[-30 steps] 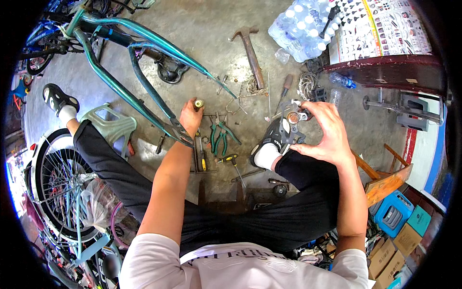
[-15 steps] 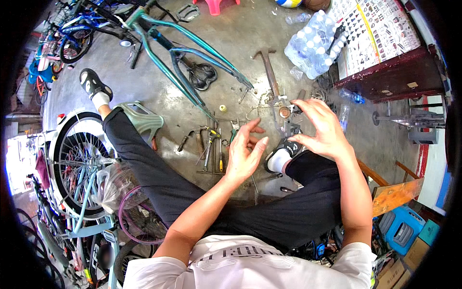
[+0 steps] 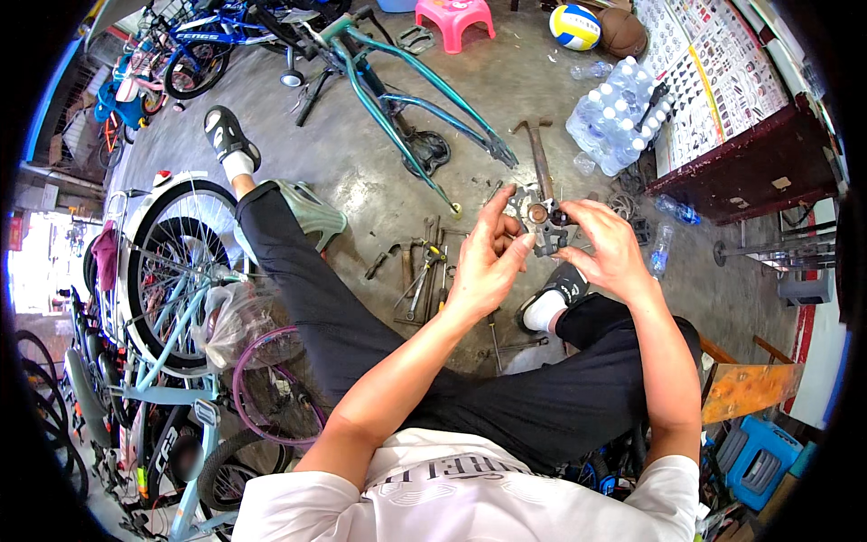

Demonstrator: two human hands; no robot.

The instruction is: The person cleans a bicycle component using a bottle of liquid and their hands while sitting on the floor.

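Note:
Both hands are raised over the floor between my legs. My left hand (image 3: pixel 492 257) has its fingers curled on the left side of a metal-and-black bicycle part (image 3: pixel 538 219), apparently a pedal, with a rusty round centre. My right hand (image 3: pixel 603 242) grips its right side with thumb and fingers. Beyond it lie a hammer (image 3: pixel 540 158) and a toothed metal ring (image 3: pixel 623 206). A small pale-yellow container (image 3: pixel 457 210) stands by the tip of the teal bicycle frame (image 3: pixel 406 63). Wrenches and yellow-handled tools (image 3: pixel 424 275) lie below the part, to the left.
A stool (image 3: pixel 316 221) sits beside my left leg, among bicycles and a wheel (image 3: pixel 153 271). At the back are a pink stool (image 3: pixel 456 18), balls (image 3: pixel 574 27) and bottled water (image 3: pixel 605 117). A maroon cabinet (image 3: pixel 741 172) and wooden board (image 3: pixel 750 393) stand on the right.
My left hand left the small container, now on the floor, and moved right onto the metal part in my right hand. The view has shifted, showing more of the back of the room.

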